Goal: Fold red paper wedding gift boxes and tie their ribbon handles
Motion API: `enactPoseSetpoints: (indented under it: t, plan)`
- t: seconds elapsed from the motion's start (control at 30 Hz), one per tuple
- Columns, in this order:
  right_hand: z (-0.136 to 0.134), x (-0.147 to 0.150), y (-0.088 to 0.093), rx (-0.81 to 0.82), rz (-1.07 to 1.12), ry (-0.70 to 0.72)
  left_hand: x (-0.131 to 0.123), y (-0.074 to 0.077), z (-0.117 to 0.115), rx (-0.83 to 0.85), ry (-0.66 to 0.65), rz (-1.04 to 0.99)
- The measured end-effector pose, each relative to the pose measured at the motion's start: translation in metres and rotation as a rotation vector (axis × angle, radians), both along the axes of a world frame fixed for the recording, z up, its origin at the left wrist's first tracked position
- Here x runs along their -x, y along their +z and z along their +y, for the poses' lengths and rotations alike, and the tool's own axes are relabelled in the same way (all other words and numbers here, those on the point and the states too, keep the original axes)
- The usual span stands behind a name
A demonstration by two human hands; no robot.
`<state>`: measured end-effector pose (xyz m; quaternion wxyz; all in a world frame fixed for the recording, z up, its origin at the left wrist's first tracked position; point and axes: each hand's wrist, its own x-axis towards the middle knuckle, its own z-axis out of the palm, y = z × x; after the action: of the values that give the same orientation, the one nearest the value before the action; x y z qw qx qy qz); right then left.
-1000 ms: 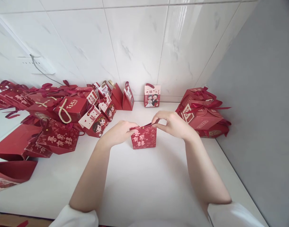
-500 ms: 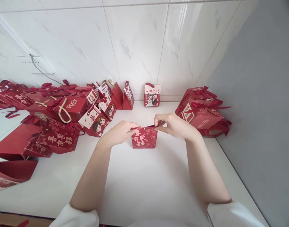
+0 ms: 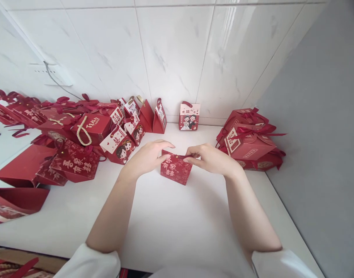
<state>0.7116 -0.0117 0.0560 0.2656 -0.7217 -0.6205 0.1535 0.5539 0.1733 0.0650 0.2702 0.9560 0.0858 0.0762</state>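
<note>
A small red gift bag (image 3: 175,169) with white characters stands on the white counter (image 3: 171,224), tilted a little. My left hand (image 3: 149,154) rests against the bag's left top edge, its fingers stretched out over the rim. My right hand (image 3: 210,157) pinches the top right edge of the same bag between thumb and fingers. Both forearms reach in from the bottom, with white sleeves at the elbows.
A heap of red gift bags and boxes (image 3: 78,135) covers the left of the counter. One pink-topped bag with a cartoon couple (image 3: 189,116) stands at the tiled wall. Ribboned red boxes (image 3: 249,141) are stacked at the right by a grey wall (image 3: 319,135).
The bag's top has been pressed flatter and the bag has tilted slightly. My left fingers have stretched out over its rim. The view has shifted a little to the left.
</note>
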Motion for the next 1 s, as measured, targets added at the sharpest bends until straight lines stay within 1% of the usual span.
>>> enactPoseSetpoints:
  t: [0.1,0.17,0.23,0.3,0.37,0.47,0.53,0.6,0.67,0.77,0.83,0.87,0.93,1.0]
  plan:
    - [0.0,0.006,-0.001,0.061,-0.102,-0.057,0.002,0.004,-0.002,0.038,-0.013,0.09]
    - [0.0,0.008,-0.002,0.098,-0.144,-0.08,0.004,0.007,-0.002,0.056,-0.001,0.125]
    - [0.002,0.009,-0.004,0.121,-0.149,-0.076,0.005,0.007,-0.002,0.074,-0.005,0.11]
    - [0.003,0.008,-0.006,0.116,-0.143,-0.055,0.005,0.003,-0.002,0.11,-0.005,0.083]
    - [0.005,0.008,-0.009,0.095,-0.145,-0.032,0.006,-0.006,-0.001,0.149,0.016,0.086]
    - [0.004,0.007,-0.01,0.05,-0.159,-0.012,0.011,-0.027,0.002,0.213,0.064,0.075]
    - [0.0,0.006,-0.008,0.012,-0.163,-0.029,0.019,-0.041,0.004,0.293,0.107,0.034]
    - [-0.005,0.005,-0.004,-0.031,-0.133,-0.085,0.029,-0.051,0.005,0.403,0.171,0.011]
    - [-0.011,0.004,0.001,-0.081,-0.024,-0.19,0.041,-0.055,0.0,0.539,0.219,0.002]
    - [-0.016,0.007,0.004,-0.219,0.296,-0.382,0.057,-0.053,-0.015,0.811,0.205,-0.118]
    - [-0.015,0.014,0.004,-0.333,0.471,-0.472,0.066,-0.048,-0.025,0.971,0.185,-0.229]
    - [-0.013,0.018,0.003,-0.394,0.523,-0.497,0.071,-0.044,-0.028,1.021,0.183,-0.274]
    - [-0.009,0.029,0.002,-0.509,0.606,-0.488,0.079,-0.032,-0.029,1.045,0.201,-0.333]
    - [-0.006,0.041,0.002,-0.554,0.681,-0.402,0.089,-0.011,-0.023,0.984,0.261,-0.385]
